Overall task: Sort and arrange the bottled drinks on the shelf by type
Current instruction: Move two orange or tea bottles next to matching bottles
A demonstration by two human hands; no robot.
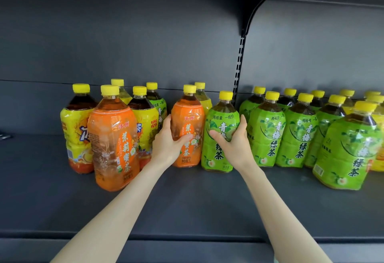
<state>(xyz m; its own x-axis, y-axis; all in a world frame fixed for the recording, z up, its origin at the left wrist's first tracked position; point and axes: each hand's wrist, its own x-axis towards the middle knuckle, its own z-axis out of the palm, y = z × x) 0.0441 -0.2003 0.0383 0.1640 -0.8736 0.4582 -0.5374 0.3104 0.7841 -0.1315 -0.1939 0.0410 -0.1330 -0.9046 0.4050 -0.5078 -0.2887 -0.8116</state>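
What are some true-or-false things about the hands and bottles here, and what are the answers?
1. The left hand grips an orange bottle. True.
2. The right hand grips a yellow bottle. False: it grips a green bottle.
3. All the caps in view are yellow. True.
4. The green bottles on the right lie on their sides. False: they stand upright on the shelf.
5. A second orange bottle stands at the front left. True.
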